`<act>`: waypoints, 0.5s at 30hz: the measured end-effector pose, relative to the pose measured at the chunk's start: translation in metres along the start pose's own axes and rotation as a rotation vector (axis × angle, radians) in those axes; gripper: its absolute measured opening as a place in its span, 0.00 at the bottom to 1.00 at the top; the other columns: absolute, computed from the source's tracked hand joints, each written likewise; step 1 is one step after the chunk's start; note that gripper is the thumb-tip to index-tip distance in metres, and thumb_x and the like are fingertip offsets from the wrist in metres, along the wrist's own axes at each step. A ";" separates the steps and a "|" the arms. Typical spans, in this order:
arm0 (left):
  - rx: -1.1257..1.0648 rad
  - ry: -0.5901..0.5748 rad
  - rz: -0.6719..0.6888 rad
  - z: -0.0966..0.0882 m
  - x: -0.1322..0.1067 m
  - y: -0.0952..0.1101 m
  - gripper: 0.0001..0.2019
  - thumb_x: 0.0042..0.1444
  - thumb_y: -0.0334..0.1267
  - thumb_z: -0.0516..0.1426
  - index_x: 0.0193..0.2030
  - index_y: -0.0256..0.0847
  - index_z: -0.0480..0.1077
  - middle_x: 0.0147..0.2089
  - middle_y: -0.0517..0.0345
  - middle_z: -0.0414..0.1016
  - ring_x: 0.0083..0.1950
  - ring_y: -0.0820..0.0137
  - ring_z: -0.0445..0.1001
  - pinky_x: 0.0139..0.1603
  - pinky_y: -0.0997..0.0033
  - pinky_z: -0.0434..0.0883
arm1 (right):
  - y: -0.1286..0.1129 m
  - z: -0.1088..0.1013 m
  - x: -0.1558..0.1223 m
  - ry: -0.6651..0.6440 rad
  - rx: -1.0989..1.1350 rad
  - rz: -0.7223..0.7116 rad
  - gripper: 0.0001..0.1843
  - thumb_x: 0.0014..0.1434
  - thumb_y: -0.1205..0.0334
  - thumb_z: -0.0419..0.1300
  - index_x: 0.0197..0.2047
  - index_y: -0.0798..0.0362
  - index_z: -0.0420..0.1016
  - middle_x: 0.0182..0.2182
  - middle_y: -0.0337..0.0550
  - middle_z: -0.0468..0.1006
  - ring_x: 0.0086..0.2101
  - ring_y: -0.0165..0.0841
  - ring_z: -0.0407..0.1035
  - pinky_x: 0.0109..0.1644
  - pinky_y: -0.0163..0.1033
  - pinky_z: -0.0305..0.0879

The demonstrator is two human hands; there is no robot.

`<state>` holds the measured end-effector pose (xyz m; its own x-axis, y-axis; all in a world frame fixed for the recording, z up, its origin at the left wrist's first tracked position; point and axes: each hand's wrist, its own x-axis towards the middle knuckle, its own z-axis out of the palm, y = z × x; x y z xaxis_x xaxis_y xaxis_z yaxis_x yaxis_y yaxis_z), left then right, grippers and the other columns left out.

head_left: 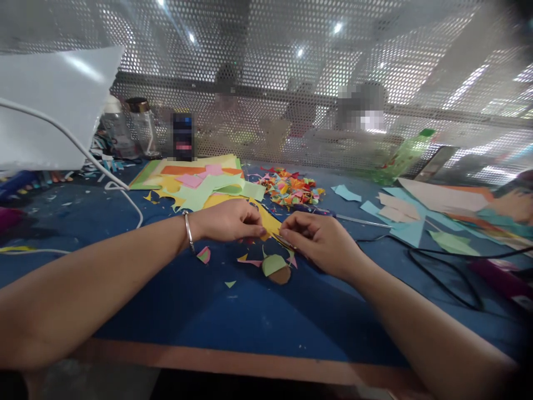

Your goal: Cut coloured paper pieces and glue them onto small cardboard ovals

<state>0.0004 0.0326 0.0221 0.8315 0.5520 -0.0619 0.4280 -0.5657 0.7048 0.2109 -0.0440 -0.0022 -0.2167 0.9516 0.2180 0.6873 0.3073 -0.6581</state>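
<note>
My left hand is closed, thumb against fingers, on the edge of a sheet of yellow paper above the blue table. Close beside it, my right hand pinches a thin silvery metal tool whose tip lies at the paper; its kind is too small to make out. Just below the hands lies a brown round piece, partly covered by a light green paper piece. Small pink, yellow and green scraps are scattered around it. Behind my right hand rests a dark-handled tool with a long pale shaft.
A heap of colourful paper snippets lies beyond my hands, beside stacked coloured sheets. A green-capped bottle leans at back right. Blue paper pieces and a black cable are at right; a white cable crosses at left.
</note>
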 end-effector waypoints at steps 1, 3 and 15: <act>0.052 -0.005 -0.022 0.000 0.000 -0.002 0.15 0.61 0.42 0.56 0.26 0.36 0.72 0.23 0.60 0.71 0.23 0.76 0.67 0.26 0.76 0.60 | 0.000 -0.001 0.000 -0.035 -0.024 0.001 0.11 0.61 0.56 0.57 0.32 0.53 0.74 0.24 0.37 0.72 0.24 0.28 0.63 0.27 0.34 0.57; 0.157 -0.005 -0.039 -0.001 0.001 -0.005 0.16 0.61 0.41 0.54 0.25 0.36 0.72 0.23 0.59 0.72 0.23 0.76 0.65 0.26 0.74 0.58 | 0.000 -0.002 0.000 -0.136 -0.082 0.006 0.11 0.61 0.56 0.57 0.33 0.53 0.76 0.24 0.37 0.73 0.24 0.29 0.64 0.27 0.34 0.57; 0.540 0.269 -0.120 0.001 -0.006 0.003 0.13 0.56 0.45 0.58 0.27 0.39 0.72 0.27 0.54 0.73 0.28 0.68 0.67 0.29 0.68 0.54 | -0.001 -0.004 -0.001 -0.327 -0.167 -0.032 0.06 0.57 0.63 0.60 0.32 0.53 0.78 0.25 0.38 0.75 0.24 0.29 0.66 0.28 0.33 0.58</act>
<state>-0.0034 0.0270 0.0239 0.6779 0.7266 0.1118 0.6906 -0.6816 0.2419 0.2127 -0.0452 0.0012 -0.4317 0.9017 -0.0234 0.7745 0.3572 -0.5220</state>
